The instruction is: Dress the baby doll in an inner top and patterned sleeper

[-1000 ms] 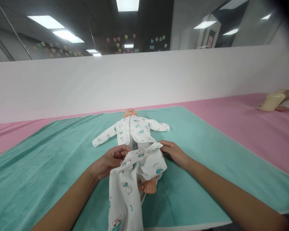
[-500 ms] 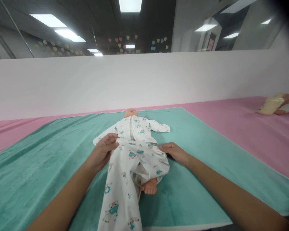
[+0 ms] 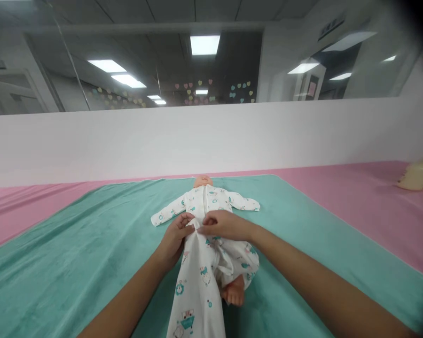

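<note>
A baby doll (image 3: pixel 203 181) lies on its back on a teal mat (image 3: pixel 74 253), head away from me. It wears a white printed romper (image 3: pixel 204 272) with teal animal figures; one long leg of the cloth trails toward me and a bare foot (image 3: pixel 234 295) pokes out. My left hand (image 3: pixel 176 234) and my right hand (image 3: pixel 220 224) meet at the doll's waist, both pinching the romper's front edges together.
The teal mat lies on a pink sheet (image 3: pixel 356 202). A white partition wall (image 3: pixel 197 141) runs behind it, with glass above. At the far right edge rests a cream-coloured object (image 3: pixel 418 176) beside another person's hand.
My hands came together from the doll's sides to its waist, closing the romper front over the belly. The camera view has tilted and shifted slightly.
</note>
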### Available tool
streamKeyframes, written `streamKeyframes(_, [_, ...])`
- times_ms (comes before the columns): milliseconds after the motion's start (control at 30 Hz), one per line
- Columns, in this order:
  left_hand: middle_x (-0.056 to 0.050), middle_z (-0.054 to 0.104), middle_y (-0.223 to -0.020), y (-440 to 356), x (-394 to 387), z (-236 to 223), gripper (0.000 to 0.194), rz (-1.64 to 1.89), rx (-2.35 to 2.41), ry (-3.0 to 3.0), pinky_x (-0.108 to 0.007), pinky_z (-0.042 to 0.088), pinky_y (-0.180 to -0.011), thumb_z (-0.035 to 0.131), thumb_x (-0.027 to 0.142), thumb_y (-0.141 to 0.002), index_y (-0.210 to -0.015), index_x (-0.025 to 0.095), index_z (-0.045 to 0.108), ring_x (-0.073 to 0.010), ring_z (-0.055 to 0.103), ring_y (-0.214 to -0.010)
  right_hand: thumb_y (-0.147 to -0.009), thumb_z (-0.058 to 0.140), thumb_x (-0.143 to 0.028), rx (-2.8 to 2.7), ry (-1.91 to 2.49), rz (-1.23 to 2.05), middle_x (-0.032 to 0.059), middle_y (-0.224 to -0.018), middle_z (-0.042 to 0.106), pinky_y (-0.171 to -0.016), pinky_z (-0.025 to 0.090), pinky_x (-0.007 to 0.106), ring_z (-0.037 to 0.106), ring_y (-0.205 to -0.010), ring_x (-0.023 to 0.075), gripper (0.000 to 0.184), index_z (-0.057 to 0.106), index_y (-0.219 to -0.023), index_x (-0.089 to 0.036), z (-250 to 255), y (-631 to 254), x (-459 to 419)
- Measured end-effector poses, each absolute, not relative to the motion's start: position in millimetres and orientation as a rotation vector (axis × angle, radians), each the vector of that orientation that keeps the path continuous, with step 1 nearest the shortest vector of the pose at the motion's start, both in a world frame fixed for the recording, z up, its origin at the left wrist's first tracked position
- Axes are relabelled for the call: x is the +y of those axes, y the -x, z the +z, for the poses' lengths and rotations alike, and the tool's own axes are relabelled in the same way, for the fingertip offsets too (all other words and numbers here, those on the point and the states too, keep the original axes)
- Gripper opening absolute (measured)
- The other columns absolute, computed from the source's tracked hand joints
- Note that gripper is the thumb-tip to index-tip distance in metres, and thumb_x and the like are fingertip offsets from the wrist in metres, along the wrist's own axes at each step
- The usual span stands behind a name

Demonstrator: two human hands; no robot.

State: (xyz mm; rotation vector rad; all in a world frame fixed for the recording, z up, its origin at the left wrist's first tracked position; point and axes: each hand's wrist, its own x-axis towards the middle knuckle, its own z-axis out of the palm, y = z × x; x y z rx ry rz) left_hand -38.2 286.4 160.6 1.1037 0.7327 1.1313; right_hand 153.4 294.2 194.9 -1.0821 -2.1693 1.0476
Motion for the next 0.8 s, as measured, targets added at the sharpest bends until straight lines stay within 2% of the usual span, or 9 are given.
streamKeyframes(67, [0.004, 0.057, -0.079, 39.1, 289.0, 158.0, 0.030, 1.199, 0.748, -1.066, -0.021, 0.041, -0.057, 0.065, 0.018, -0.064, -0.089, 0.022, 0.048, -0.0102, 0.054, -0.060, -0.059, 0.071, -0.041, -2.301, 1.004, 1.218, 0.0000, -0.078, 0.064, -0.062, 0.040, 0.026, 0.055, -0.070, 0.0161, 0.030, 0.065, -0.079, -0.020, 187.5, -139.1, 300.8])
streamKeyframes(100, [0.004, 0.057, -0.078, 39.2, 290.7, 156.5, 0.029, 1.241, 0.766, -1.049, -0.022, 0.041, -0.058, 0.065, 0.018, -0.064, -0.088, 0.022, 0.048, -0.0103, 0.054, -0.060, -0.058, 0.072, -0.038, -2.265, 0.948, 1.345, -0.0007, -0.078, 0.064, -0.063, 0.040, 0.026, 0.055, -0.072, 0.0160, 0.031, 0.065, -0.082, -0.020, 181.2, -134.1, 303.1])
streamKeyframes(233, [0.004, 0.056, -0.072, 37.5, 295.4, 155.6, 0.024, 1.256, 0.858, -1.100, -0.022, 0.039, -0.058, 0.065, 0.031, -0.069, -0.084, 0.021, 0.050, -0.0106, 0.051, -0.060, -0.059, 0.069, -0.029, -1.633, 0.767, 1.648, -0.0006, -0.075, 0.062, -0.065, 0.042, 0.027, 0.055, -0.069, 0.0147, 0.029, 0.062, -0.084, -0.017, 156.4, -127.4, 310.0])
streamKeyframes(367, [0.001, 0.056, -0.069, 36.8, 290.1, 165.5, 0.028, 0.991, 0.992, -1.456, -0.022, 0.034, -0.056, 0.056, 0.046, -0.077, -0.077, 0.018, 0.055, -0.0126, 0.048, -0.062, -0.065, 0.064, -0.031, -1.344, 0.754, 1.563, -0.0010, -0.067, 0.056, -0.059, 0.040, 0.024, 0.049, -0.061, 0.0115, 0.020, 0.058, -0.075, -0.015, 149.4, -129.9, 314.0])
streamKeyframes(500, [-0.002, 0.063, -0.076, 39.0, 282.1, 173.8, 0.027, 0.691, 0.910, -1.652, -0.025, 0.038, -0.064, 0.059, 0.044, -0.075, -0.078, 0.017, 0.062, -0.0183, 0.055, -0.072, -0.068, 0.064, -0.044, -1.408, 0.911, 1.430, 0.0020, -0.079, 0.059, -0.067, 0.041, 0.027, 0.053, -0.073, 0.0150, 0.032, 0.060, -0.085, -0.017, 148.5, -131.5, 316.6])
streamKeyframes(667, [-0.006, 0.064, -0.091, 38.6, 274.4, 174.7, 0.029, 0.809, 0.819, -1.450, -0.030, 0.042, -0.076, 0.055, 0.042, -0.079, -0.094, 0.019, 0.064, -0.0202, 0.058, -0.080, -0.063, 0.066, -0.055, -1.516, 1.030, 1.385, 0.0043, -0.094, 0.060, -0.076, 0.041, 0.030, 0.053, -0.089, 0.0208, 0.052, 0.057, -0.101, -0.020, 142.7, -134.8, 321.1])
streamKeyframes(800, [-0.009, 0.064, -0.092, 38.3, 273.3, 173.5, 0.030, 0.820, 0.732, -1.358, -0.031, 0.044, -0.076, 0.056, 0.038, -0.080, -0.098, 0.016, 0.063, -0.0204, 0.058, -0.081, -0.063, 0.064, -0.059, -1.554, 1.030, 1.387, 0.0055, -0.099, 0.059, -0.078, 0.041, 0.031, 0.053, -0.093, 0.0217, 0.056, 0.056, -0.102, -0.019, 144.5, -135.6, 319.3])
